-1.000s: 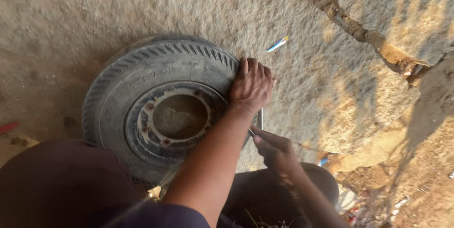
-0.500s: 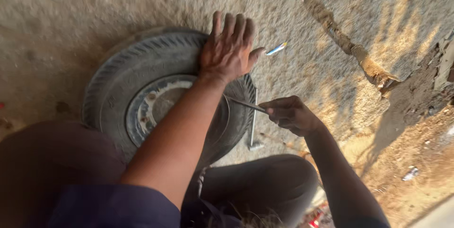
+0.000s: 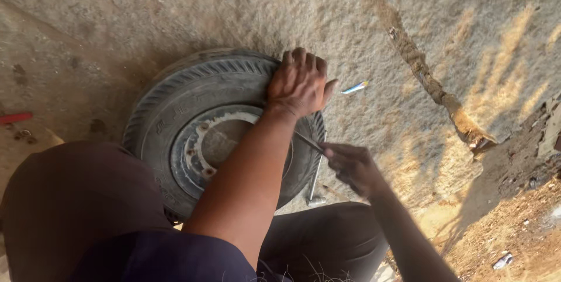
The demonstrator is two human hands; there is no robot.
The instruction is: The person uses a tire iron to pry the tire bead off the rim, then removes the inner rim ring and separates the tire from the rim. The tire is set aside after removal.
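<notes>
The right hand point(image 3: 353, 168) is closing its grip around a thin metal rod point(image 3: 308, 142), fingers curled tight on the near end while the far end is pointing in under the left forearm toward the sidewall. The left hand point(image 3: 299, 83) is pressing flat on the tyre point(image 3: 175, 112), fingers spread over the tread at the far edge, holding nothing. The tyre is lying on its side on the rough concrete floor point(image 3: 175, 7), just in front of the person's knees, its dark steel rim point(image 3: 196, 153) facing up with bolt holes showing. The step in hand looks like working the rod in between rubber and rim; a next push would probably call for firm downward weight from the left palm (the wheel could otherwise slide on the concrete). A second grey metal bar point(image 3: 315, 180) is lying beside the tyre. No packages or signs are showing; a small blue-and-white pen-like stick point(image 3: 355, 87) is lying beyond the tyre, and a red strip point(image 3: 14, 118) at the left edge.
</notes>
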